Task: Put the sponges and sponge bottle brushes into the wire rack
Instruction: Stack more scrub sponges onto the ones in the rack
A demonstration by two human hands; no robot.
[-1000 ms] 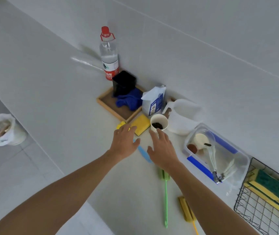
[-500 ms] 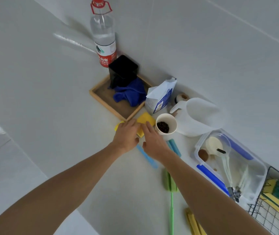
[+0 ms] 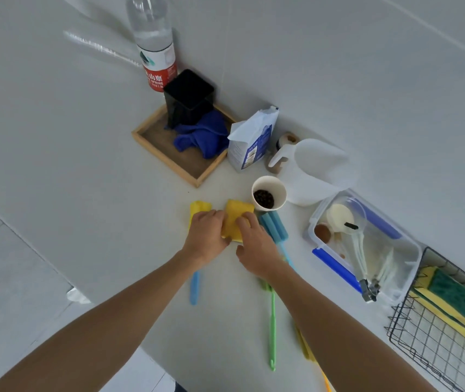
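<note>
A yellow sponge (image 3: 238, 213) lies on the white counter next to a paper cup, and the fingers of my right hand (image 3: 255, 247) close over it. My left hand (image 3: 207, 236) is curled around a bottle brush with a yellow sponge head (image 3: 199, 207); its blue handle (image 3: 194, 287) sticks out under my wrist. A blue sponge brush (image 3: 273, 227) lies just right of my right hand. A green-handled brush (image 3: 272, 321) and a yellow brush (image 3: 304, 346) lie partly under my right forearm. The black wire rack (image 3: 412, 346) at the lower right holds yellow-green sponges (image 3: 460, 299).
A paper cup of dark beans (image 3: 268, 196), a white jug (image 3: 314, 171), a paper bag (image 3: 253, 140) and a clear box of utensils (image 3: 367, 244) crowd the back right. A wooden tray (image 3: 157, 142) with a blue cloth and black container, and a water bottle (image 3: 156, 43), stand behind.
Both hands reached forward and came down, the right onto the yellow sponge and the left onto the yellow-headed brush. The view moved closer to the counter.
</note>
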